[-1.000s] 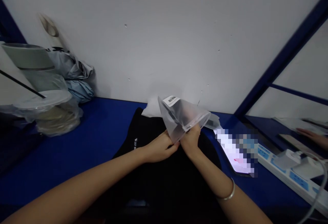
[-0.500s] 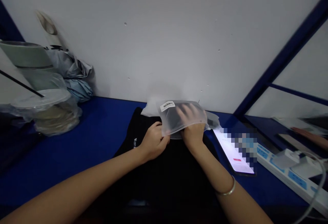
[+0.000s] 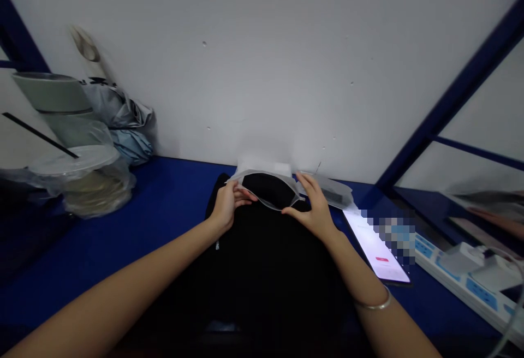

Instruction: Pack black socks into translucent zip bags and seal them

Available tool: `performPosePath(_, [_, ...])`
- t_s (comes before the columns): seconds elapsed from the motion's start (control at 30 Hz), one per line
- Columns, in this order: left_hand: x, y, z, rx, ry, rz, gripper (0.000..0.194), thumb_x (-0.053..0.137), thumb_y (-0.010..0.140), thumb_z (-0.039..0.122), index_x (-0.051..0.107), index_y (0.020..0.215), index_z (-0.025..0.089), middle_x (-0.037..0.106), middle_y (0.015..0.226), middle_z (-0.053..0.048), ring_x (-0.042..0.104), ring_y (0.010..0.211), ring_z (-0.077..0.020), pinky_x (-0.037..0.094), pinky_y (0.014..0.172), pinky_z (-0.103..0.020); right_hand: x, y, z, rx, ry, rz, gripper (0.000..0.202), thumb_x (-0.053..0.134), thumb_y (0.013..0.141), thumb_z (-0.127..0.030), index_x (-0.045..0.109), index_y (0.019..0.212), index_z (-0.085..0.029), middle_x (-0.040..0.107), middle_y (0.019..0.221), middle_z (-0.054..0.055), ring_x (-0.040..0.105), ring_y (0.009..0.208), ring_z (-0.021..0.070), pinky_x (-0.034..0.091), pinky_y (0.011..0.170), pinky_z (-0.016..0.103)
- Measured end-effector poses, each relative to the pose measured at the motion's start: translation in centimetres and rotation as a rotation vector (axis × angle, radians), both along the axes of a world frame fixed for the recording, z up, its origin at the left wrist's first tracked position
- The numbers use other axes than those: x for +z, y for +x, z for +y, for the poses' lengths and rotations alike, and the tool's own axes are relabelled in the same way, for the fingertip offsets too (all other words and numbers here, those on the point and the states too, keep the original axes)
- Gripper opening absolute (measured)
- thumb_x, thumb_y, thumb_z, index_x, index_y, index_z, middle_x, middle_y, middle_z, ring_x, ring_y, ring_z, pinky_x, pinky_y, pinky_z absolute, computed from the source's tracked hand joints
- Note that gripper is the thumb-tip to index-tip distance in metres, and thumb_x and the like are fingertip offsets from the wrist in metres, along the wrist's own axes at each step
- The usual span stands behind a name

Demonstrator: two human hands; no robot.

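A frosted plastic bag (image 3: pixel 245 174) lies with its mouth gaping toward me, black showing inside the opening. I cannot tell whether that black is something in the bag. My left hand (image 3: pixel 226 203) is closed on the bag's left edge, thumb on top and fingers at the lip. At the right edge, my right hand (image 3: pixel 316 209) touches the bag with thumb and fingers spread wide apart. Beneath both hands spreads a large black fabric item (image 3: pixel 262 265), its white lettering partly covered by my left forearm.
Another translucent bag (image 3: pixel 333 193) lies right of my hand, near a lit phone (image 3: pixel 379 249). A power strip (image 3: pixel 454 276) with plugged-in chargers runs along the right. On the left of the blue table (image 3: pixel 172 183) stand a lidded cup (image 3: pixel 92 183), a green container (image 3: pixel 53 96) and folded umbrellas (image 3: pixel 131 145).
My right hand has come out from under the plastic film and moved to the bag's right edge. The bag has turned so its mouth gapes toward me. My left hand shifted slightly left.
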State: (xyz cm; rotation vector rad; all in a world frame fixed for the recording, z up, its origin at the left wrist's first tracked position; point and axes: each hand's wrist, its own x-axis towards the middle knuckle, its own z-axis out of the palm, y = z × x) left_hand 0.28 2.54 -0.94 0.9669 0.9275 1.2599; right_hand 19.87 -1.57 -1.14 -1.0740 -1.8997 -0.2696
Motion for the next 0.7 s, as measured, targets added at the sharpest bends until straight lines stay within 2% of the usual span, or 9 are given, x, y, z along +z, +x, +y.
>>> performPosePath(0.13, [0.3,0.1,-0.3,0.037,-0.074,-0.054,0.036,0.032,0.078,0.029,0.047,0.050,0.014,0.062,0.048,-0.006,0.061,0.048,-0.0154,0.046,0.051,-0.025,-0.3,0.8,0.2,0.090,-0.144,-0.011,0.046,0.060,0.074,-0.035,0.049,0.118,-0.025,0.057,0.112,0.007,0.052,0.106,0.0204,0.044,0.091,0.039])
performPosePath(0.27, [0.3,0.3,-0.9,0.122,-0.137,-0.070,0.035,0.029,0.080,0.031,0.041,0.051,0.016,0.060,0.046,-0.004,0.061,0.047,-0.0167,0.046,0.049,-0.026,-0.8,0.9,0.4,0.144,-0.141,-0.120,0.038,0.054,0.079,-0.025,0.050,0.117,-0.022,0.054,0.117,0.008,0.050,0.108,0.0192,0.044,0.090,0.037])
performPosePath(0.33, [0.1,0.5,-1.6,0.166,-0.048,0.016,0.039,0.026,0.082,0.034,0.037,0.049,0.017,0.061,0.048,-0.005,0.061,0.046,-0.0166,0.046,0.047,-0.026,-1.1,0.8,0.7,0.115,-0.087,-0.100,0.028,0.048,0.082,-0.020,0.057,0.109,-0.022,0.060,0.107,0.007,0.056,0.100,0.0176,0.048,0.085,0.036])
performPosePath(0.4, [-0.2,0.8,-2.6,0.177,0.229,0.220,0.044,0.025,0.084,0.037,0.036,0.046,0.018,0.062,0.051,-0.006,0.060,0.047,-0.0161,0.047,0.048,-0.027,-1.4,0.7,0.9,0.092,-0.036,-0.052,0.020,0.048,0.082,-0.020,0.061,0.097,-0.021,0.064,0.097,0.007,0.059,0.090,0.0166,0.050,0.080,0.034])
performPosePath(0.5, [-0.7,1.0,-3.4,0.036,1.049,0.688,0.035,0.040,0.083,0.032,0.052,0.054,0.016,0.065,0.060,-0.005,0.062,0.062,-0.0163,0.049,0.061,-0.029,-1.6,0.3,0.9,0.088,-0.015,0.006,0.016,0.047,0.083,-0.018,0.060,0.091,-0.018,0.064,0.096,0.008,0.059,0.091,0.0165,0.050,0.082,0.033])
performPosePath(0.57, [-0.8,0.9,-3.1,0.038,1.441,0.959,0.020,0.048,0.081,0.029,0.061,0.075,0.015,0.067,0.077,-0.007,0.062,0.079,-0.0197,0.049,0.073,-0.033,-1.5,0.0,0.7,0.074,-0.019,0.056,0.015,0.044,0.083,-0.017,0.057,0.090,-0.018,0.061,0.101,0.010,0.058,0.096,0.0172,0.048,0.084,0.034])
performPosePath(0.63, [-0.8,0.8,-2.3,0.131,1.596,1.161,0.027,0.051,0.081,0.032,0.058,0.099,0.013,0.065,0.098,-0.011,0.057,0.097,-0.0255,0.044,0.084,-0.042,-1.4,-0.2,0.6,0.051,-0.036,0.118,0.014,0.041,0.083,-0.016,0.054,0.089,-0.018,0.059,0.106,0.011,0.056,0.100,0.0179,0.048,0.084,0.035])
performPosePath(0.7, [-0.8,0.7,-1.3,0.172,1.630,1.284,0.037,0.052,0.081,0.032,0.051,0.112,0.011,0.057,0.114,-0.014,0.046,0.113,-0.0303,0.038,0.091,-0.048,-1.4,-0.2,0.5,0.041,-0.064,0.168,0.012,0.040,0.083,-0.016,0.051,0.087,-0.019,0.058,0.107,0.011,0.056,0.100,0.0181,0.049,0.081,0.034])
